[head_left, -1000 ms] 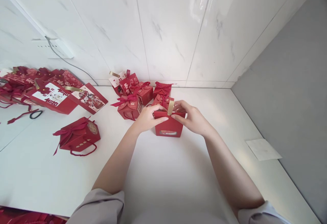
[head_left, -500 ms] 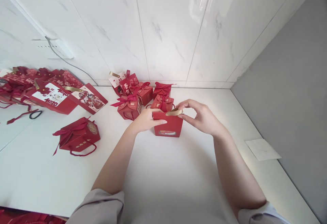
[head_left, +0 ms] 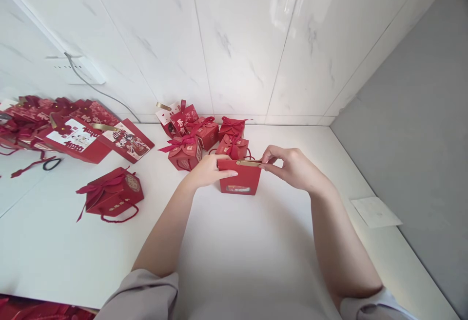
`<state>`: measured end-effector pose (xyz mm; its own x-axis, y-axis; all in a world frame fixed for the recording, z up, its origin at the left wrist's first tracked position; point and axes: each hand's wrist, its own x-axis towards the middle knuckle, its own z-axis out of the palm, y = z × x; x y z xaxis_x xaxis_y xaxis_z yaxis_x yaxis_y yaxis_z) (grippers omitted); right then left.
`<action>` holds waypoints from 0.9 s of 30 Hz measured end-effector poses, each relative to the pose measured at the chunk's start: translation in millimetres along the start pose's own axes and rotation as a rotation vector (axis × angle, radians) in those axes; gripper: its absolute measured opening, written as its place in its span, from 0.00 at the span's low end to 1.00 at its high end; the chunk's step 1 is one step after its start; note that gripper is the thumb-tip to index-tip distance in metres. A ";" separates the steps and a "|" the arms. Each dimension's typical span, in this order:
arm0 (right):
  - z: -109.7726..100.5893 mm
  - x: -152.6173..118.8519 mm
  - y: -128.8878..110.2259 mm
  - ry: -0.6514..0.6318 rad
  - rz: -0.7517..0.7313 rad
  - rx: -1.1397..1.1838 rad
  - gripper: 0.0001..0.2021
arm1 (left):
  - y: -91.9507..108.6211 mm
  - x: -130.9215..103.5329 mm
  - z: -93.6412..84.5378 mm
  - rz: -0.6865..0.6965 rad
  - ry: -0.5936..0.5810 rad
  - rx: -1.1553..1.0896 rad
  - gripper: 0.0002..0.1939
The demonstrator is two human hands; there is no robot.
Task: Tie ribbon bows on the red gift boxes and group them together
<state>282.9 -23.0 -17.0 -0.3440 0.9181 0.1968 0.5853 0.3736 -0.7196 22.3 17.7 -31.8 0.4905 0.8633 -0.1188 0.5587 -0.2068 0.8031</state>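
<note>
A red gift box [head_left: 241, 178] with a small picture window low on its near face stands upright on the white table in front of me. Across its top edge lies a gold strap handle [head_left: 248, 163]. My left hand [head_left: 211, 170] grips the box's upper left corner, thumb on the near face and fingers behind, partly hidden. At the top right corner, my right hand [head_left: 283, 166] pinches the end of the gold strap between thumb and fingers. Just behind the box sits a smaller red box with a ribbon bow [head_left: 234, 147].
Several finished-looking red boxes [head_left: 185, 153] cluster against the tiled wall. A bowed box with a rope handle [head_left: 115, 193] stands to the left, with a pile of red boxes [head_left: 78, 137] beyond. A white sheet [head_left: 376, 212] lies at the table's right edge.
The gold strap, arched up before, now lies flat along the box's top edge. My right hand has shifted slightly right and down with the strap's end.
</note>
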 end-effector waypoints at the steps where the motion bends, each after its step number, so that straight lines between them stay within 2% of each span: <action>1: 0.1 0.1 -0.2 0.004 0.018 0.008 0.03 | 0.3 0.0 0.1 0.001 0.003 0.005 0.18; 7: 0.4 0.6 -2.2 -0.048 0.095 0.041 0.06 | 1.1 -0.2 1.2 -0.006 0.019 0.017 0.20; 13: 1.2 1.4 -0.3 -0.046 0.094 0.031 0.08 | 0.9 -0.6 2.1 0.007 0.030 0.014 0.18; 19: -0.4 1.8 2.0 -0.095 0.123 -0.012 0.08 | 3.7 -1.5 2.2 -0.032 0.006 -0.008 0.18; 23: 2.5 2.1 1.5 -0.057 0.029 -0.032 0.07 | 4.1 -1.0 1.7 -0.029 0.000 -0.002 0.17; 27: 21.0 8.7 -1.6 0.010 -0.093 0.002 0.11 | 3.4 -1.0 1.0 -0.005 0.003 0.027 0.17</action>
<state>263.6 -18.5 -28.1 -0.3894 0.8806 0.2700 0.5495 0.4574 -0.6991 24.4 15.6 -29.6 0.4861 0.8655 -0.1211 0.5790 -0.2152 0.7864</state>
